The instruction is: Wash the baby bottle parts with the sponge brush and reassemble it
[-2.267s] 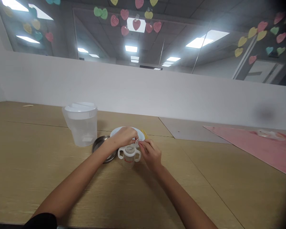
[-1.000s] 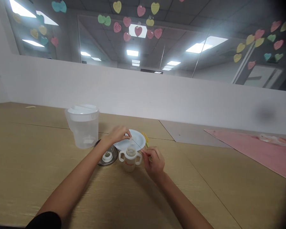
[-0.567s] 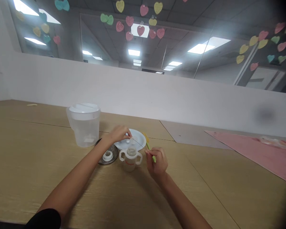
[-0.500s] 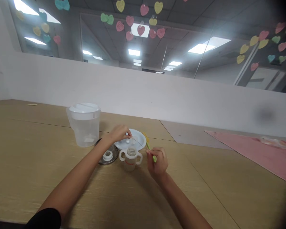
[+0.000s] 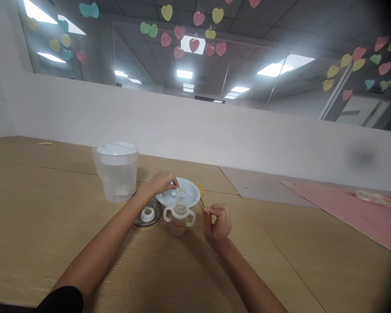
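Observation:
A thin rod slants between my two hands, above a light plate. My left hand pinches its far end over the plate; my right hand pinches the near end, to the right of the bottle. The open two-handled baby bottle stands upright in front of the plate, touched by neither hand. Small white pieces lie on the plate. To the bottle's left, a white ring with a nipple rests on a round metal dish, partly behind my left forearm.
A clear lidded pitcher stands at the left behind my forearm. A yellow and green utensil lies at the plate's right edge. At the far right are a pink mat and a crumpled clear wrapper. A white wall backs the table.
My right hand has shifted slightly right, its fingers still pinched. My left hand stays almost where it was. The whole view has tilted a little.

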The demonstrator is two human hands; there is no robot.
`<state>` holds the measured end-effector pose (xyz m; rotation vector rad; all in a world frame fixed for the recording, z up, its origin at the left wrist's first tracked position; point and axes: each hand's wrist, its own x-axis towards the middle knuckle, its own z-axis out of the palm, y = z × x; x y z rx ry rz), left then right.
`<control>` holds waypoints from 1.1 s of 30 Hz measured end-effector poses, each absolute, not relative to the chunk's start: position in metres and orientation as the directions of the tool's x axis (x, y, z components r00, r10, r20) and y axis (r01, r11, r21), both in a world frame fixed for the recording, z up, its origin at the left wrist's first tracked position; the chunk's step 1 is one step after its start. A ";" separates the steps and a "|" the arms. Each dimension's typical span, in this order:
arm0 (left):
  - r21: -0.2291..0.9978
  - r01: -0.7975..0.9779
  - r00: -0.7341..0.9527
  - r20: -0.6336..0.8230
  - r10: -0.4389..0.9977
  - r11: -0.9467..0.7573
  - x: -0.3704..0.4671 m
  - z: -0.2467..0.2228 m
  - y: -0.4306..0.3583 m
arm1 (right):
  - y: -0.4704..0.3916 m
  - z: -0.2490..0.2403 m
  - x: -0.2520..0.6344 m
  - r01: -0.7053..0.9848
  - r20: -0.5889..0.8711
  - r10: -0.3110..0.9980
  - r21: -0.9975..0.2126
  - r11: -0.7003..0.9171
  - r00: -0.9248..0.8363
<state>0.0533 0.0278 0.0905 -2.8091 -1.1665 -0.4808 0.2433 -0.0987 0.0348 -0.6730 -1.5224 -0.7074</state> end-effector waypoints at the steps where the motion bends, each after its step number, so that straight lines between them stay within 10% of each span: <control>1: 0.056 0.708 0.660 0.303 0.687 -0.704 0.053 0.091 0.028 | -0.099 0.035 0.243 0.770 0.998 0.002 0.048 0.636 -0.064; 10: -0.030 0.799 0.585 0.269 0.765 -0.600 0.048 0.086 0.031 | -0.089 0.036 0.253 0.762 1.000 0.007 -0.021 0.648 0.022; 18: -0.072 0.824 0.563 0.206 0.800 -0.561 0.056 0.073 0.032 | -0.070 0.021 0.260 0.682 0.897 0.279 -0.442 0.583 0.342; 33: 0.307 0.631 0.691 0.196 0.696 -0.713 0.058 0.074 0.030 | -0.062 0.014 0.261 0.781 0.740 0.639 -0.520 0.346 0.210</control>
